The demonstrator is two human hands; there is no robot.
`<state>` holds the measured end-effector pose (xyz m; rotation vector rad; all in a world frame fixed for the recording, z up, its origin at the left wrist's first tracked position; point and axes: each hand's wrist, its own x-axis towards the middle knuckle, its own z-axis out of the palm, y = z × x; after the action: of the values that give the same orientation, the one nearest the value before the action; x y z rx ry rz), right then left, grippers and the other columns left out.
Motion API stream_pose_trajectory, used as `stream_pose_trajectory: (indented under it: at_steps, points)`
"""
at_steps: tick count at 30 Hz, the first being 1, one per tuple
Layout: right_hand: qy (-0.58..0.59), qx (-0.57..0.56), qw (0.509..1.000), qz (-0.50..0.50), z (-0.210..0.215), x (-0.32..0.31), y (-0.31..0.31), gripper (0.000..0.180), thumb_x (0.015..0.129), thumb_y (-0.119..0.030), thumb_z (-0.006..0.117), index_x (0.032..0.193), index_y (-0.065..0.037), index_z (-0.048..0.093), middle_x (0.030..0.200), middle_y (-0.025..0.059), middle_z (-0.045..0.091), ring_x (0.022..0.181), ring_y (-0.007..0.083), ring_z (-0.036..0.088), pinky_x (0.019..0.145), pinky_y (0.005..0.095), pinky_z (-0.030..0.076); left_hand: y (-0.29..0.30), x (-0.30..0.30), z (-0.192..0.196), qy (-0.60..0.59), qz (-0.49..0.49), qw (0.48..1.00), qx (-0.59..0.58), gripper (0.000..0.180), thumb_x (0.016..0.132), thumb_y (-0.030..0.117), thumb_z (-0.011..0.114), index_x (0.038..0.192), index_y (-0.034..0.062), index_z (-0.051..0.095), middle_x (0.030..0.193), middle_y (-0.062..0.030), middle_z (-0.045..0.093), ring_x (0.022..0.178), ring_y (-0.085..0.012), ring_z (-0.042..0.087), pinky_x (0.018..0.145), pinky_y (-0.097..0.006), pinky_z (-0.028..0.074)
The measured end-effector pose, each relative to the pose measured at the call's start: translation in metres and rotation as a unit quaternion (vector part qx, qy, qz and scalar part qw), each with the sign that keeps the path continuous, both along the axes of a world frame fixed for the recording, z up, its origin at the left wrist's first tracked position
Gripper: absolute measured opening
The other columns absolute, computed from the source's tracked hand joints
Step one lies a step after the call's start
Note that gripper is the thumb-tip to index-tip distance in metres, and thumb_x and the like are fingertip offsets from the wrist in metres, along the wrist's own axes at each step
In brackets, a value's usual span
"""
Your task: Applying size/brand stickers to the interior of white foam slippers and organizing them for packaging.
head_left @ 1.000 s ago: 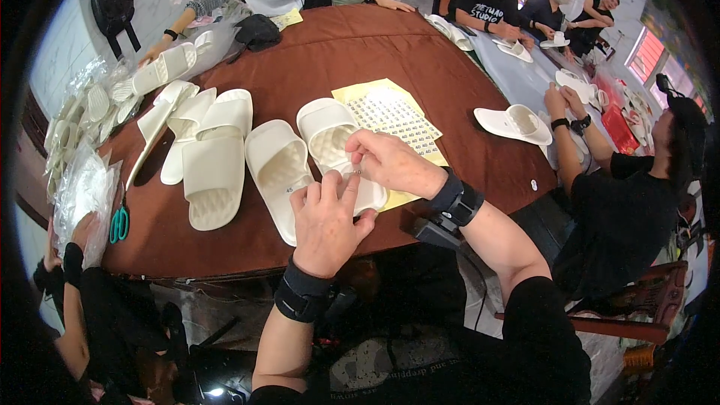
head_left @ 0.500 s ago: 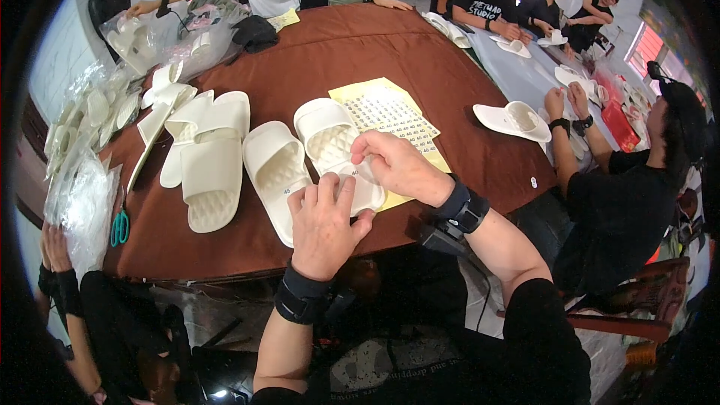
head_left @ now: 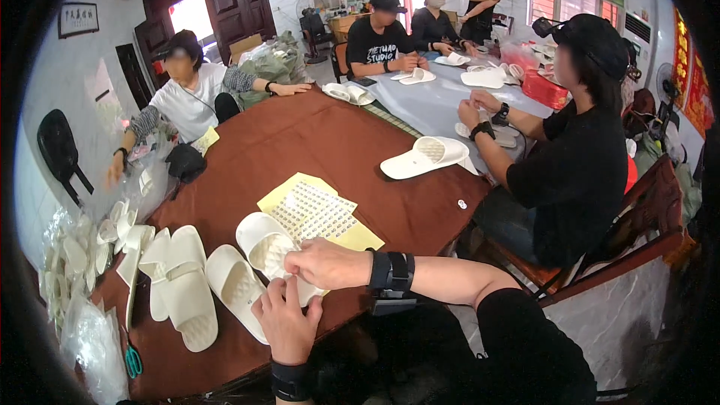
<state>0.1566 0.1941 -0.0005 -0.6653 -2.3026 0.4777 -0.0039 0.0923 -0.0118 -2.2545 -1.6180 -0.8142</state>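
Note:
A pair of cream slide slippers lies in front of me, the left slipper [head_left: 234, 285] and the right slipper [head_left: 264, 244] side by side with toes pointing away. My left hand [head_left: 289, 319] rests over their heel ends, fingers stretched and apart. Above the right slipper's heel is my right hand [head_left: 326, 264], thumb and fingertips pinched together; anything between them is too small to make out. Both hands cover most of that heel. Just beyond the slippers lie yellow-backed sticker sheets [head_left: 307, 206] with rows of small printed labels.
More cream slippers [head_left: 180, 285] sit to the left, beside clear plastic bags [head_left: 94, 345] and teal-handled scissors [head_left: 133, 360]. A slipper pair [head_left: 427, 156] rests at the brown tablecloth's [head_left: 300, 127] right side. A co-worker [head_left: 577, 127] sits at right; other people are around the tables.
My view has tilted up and swung right, so the slippers appear lower and farther left. Both hands stay at the right slipper's heel, and the labels seen on the heels are now covered.

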Motion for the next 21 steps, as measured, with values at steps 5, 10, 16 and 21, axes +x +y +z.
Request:
stream_pose_trajectory:
  at_steps: [5, 10, 16, 21]
  points:
    - [-0.004, -0.024, 1.0, 0.004, 0.006, 0.009, -0.003, 0.007, 0.084, -0.005, 0.06, 0.091, -0.004, 0.061, 0.078, 0.0186, 0.066, 0.078, 0.0403, 0.065, 0.068, 0.0481, 0.05, 0.001, -0.002, -0.004, 0.022, 0.0, 1.0, 0.007, 0.052, 0.081, 0.035, 0.073, 0.12, 0.0034, 0.06, 0.114, -0.0132, 0.057, 0.103, -0.0321, 0.055, 0.091, -0.047, 0.038]
    - [-0.042, -0.002, 0.999, 0.007, 0.015, 0.015, -0.005, 0.009, 0.085, -0.006, 0.06, 0.093, -0.004, 0.062, 0.08, 0.02, 0.067, 0.079, 0.0413, 0.066, 0.07, 0.0486, 0.05, -0.001, -0.005, 0.002, -0.003, -0.034, 0.999, -0.013, 0.046, 0.081, 0.026, 0.073, 0.12, 0.0049, 0.059, 0.116, -0.0136, 0.057, 0.105, -0.033, 0.054, 0.092, -0.047, 0.038]
    - [-0.032, 0.025, 0.999, 0.006, 0.037, 0.023, 0.001, 0.015, 0.083, -0.004, 0.058, 0.097, -0.004, 0.064, 0.086, 0.021, 0.069, 0.083, 0.0415, 0.068, 0.074, 0.0493, 0.053, -0.018, -0.025, 0.022, -0.069, -0.079, 0.995, 0.005, 0.048, 0.075, 0.007, 0.076, 0.12, 0.0073, 0.06, 0.123, -0.0143, 0.057, 0.114, -0.0363, 0.053, 0.099, -0.049, 0.038]
    - [-0.003, 0.045, 0.999, 0.013, 0.048, 0.021, 0.024, 0.019, 0.083, -0.004, 0.054, 0.098, -0.004, 0.065, 0.086, 0.0218, 0.069, 0.083, 0.0415, 0.068, 0.076, 0.0497, 0.053, -0.021, -0.056, 0.033, -0.093, -0.029, 0.995, 0.019, 0.037, 0.083, 0.004, 0.069, 0.12, 0.0023, 0.061, 0.123, -0.018, 0.057, 0.113, -0.0394, 0.052, 0.099, -0.048, 0.039]
